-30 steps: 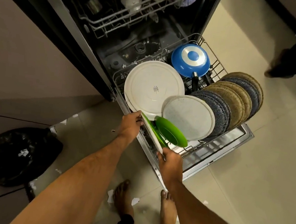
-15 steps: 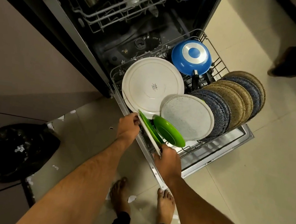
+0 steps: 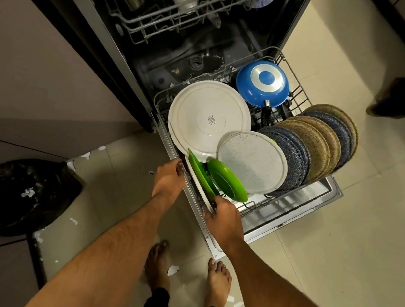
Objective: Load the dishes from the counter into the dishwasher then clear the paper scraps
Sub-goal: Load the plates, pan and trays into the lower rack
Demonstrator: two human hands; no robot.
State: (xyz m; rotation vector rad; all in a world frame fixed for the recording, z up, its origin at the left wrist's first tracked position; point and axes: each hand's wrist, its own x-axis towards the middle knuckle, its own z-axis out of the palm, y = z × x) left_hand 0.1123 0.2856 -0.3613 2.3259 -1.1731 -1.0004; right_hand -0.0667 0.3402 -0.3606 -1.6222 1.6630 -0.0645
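In the pulled-out lower rack, the pan sits at twelve o'clock, the large plate at nine, the stacked plates at three.

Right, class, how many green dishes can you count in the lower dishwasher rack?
2. A green plate stands on edge at the front-left of the rack, gripped by the right hand; a shallow green dish leans just right of it. Others may hide behind bigger plates.

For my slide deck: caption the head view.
Both hands slot a green plate into the lower rack.
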